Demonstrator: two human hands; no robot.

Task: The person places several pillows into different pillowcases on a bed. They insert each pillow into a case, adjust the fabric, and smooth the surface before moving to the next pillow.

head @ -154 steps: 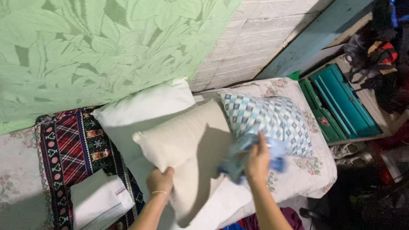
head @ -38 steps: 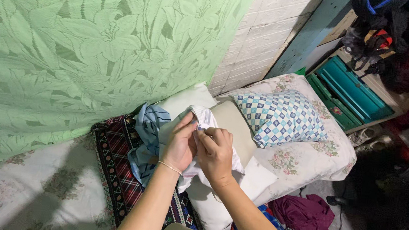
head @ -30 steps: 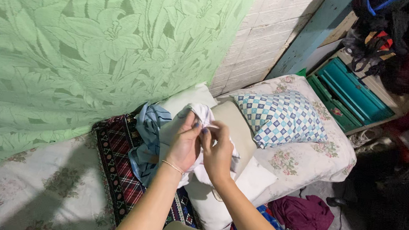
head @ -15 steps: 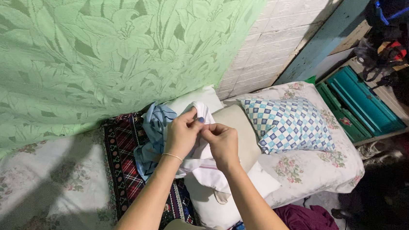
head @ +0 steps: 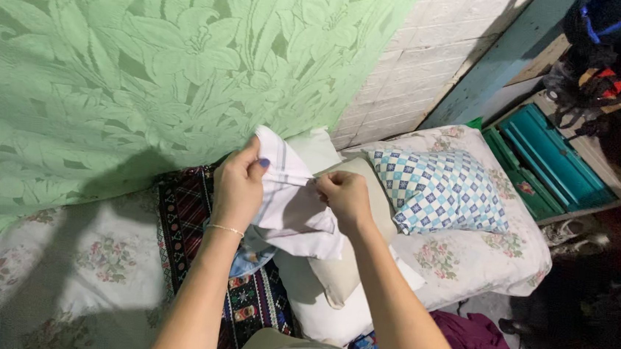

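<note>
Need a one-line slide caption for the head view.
Both hands, left hand and right hand, hold up a white cloth over pillows on a bed beside a green curtain.

Open floral bedsheet point(head: 74, 267) lies free on the left. Ahead, the green leaf-patterned curtain point(head: 113, 55) blocks the way. To the right, stacked beige and white pillows point(head: 332, 279) and a blue checked cushion point(head: 438, 188) crowd the bed, leaving only narrow gaps.

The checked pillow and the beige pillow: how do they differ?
The checked pillow is patterned in blue and white; the beige pillow is plain. The checked pillow lies in full view on the floral bed; the beige pillow is partly hidden behind the right hand and white cloth. Both rest on the bed.
</note>
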